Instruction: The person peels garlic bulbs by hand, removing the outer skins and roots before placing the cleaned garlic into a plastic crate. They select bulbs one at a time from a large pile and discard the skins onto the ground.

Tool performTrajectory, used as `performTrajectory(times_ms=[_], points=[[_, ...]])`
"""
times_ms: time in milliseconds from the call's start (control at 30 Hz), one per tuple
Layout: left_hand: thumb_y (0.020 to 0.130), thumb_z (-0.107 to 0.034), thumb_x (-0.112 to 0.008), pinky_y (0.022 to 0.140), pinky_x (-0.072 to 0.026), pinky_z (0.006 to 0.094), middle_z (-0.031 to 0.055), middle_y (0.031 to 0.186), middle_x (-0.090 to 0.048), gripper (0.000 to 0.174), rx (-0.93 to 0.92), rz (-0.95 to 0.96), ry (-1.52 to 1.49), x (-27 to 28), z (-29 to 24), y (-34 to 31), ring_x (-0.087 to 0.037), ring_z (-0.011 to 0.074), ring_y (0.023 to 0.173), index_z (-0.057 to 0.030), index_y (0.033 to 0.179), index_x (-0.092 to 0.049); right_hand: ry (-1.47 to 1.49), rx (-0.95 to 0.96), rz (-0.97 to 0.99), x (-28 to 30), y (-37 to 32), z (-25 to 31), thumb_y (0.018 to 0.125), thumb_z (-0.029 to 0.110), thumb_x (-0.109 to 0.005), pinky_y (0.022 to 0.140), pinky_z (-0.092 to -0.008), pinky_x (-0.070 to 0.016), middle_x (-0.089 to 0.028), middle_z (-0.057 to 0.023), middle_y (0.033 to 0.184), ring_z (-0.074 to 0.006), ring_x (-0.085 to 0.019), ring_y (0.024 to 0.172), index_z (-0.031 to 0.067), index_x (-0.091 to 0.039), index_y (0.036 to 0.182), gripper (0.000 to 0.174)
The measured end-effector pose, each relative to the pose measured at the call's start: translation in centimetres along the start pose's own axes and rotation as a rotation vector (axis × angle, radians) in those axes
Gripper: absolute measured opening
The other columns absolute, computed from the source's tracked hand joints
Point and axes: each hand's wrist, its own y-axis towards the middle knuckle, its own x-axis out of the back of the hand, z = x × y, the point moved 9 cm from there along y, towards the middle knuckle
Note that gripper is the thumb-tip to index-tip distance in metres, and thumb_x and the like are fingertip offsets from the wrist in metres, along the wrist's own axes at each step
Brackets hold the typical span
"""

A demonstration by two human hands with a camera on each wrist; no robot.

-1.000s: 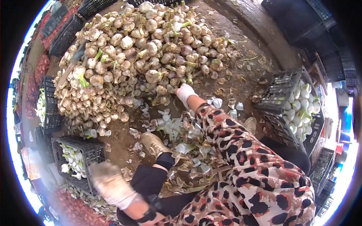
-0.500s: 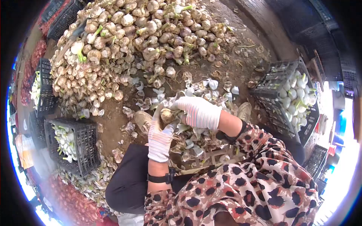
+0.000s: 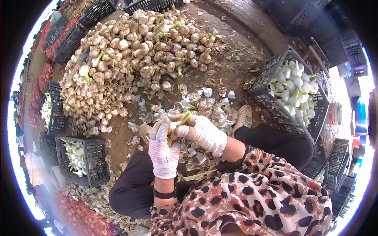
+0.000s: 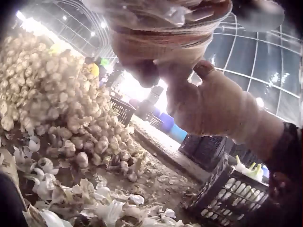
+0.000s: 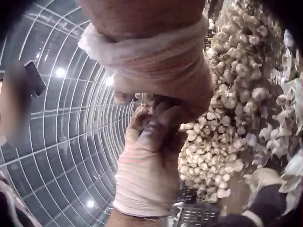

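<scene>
Both gloved hands meet in front of the body in the head view. The left hand has its fingers curled round a garlic bulb, which is mostly hidden. The right hand pinches the bulb's green stem between thumb and fingers. In the left wrist view the right hand touches the left at the top. The right wrist view shows the left hand below the right, with the bulb hidden between them. A large pile of unpeeled garlic lies beyond the hands.
A black crate of white garlic stands at the right, another crate at the left. Loose peels cover the ground between the shoes. More crates line the far left, and red net sacks lie at the lower left.
The right hand came back from the pile to the left hand, which moved in from the lower left. Since then, the green stem has come into sight between the hands.
</scene>
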Motion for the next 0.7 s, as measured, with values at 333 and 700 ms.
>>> performTrajectory(times_ms=[333,700], points=[[0.075,-0.002,-0.085,0.095,-0.0522,0.0309,0.0077,0.120,-0.063,0.066,0.564,0.012,-0.748,-2.0,2.1,-1.8,-0.062,0.0182,0.110,0.0009,0.134,-0.056,-0.133,-0.114,-0.034,1.4,-1.4,0.5,0.094,0.019,-0.061,0.069,-0.0263,-0.0508,-0.070,-0.0016,0.096,-0.0095,-0.062,0.079,0.0022,-0.069,0.117,0.029],[0.093,-0.021,-0.073,0.083,-0.0567,0.0312,0.0130,0.118,-0.065,0.054,0.936,0.096,-0.962,-3.5,5.1,-3.0,-0.064,0.0190,0.103,0.0032,0.137,-0.053,-0.631,0.334,-0.226,2.7,-0.7,1.0,0.087,0.008,-0.063,0.076,-0.0352,-0.0532,-0.069,-0.0095,0.095,-0.0243,-0.065,0.082,0.0028,-0.070,0.109,0.023]])
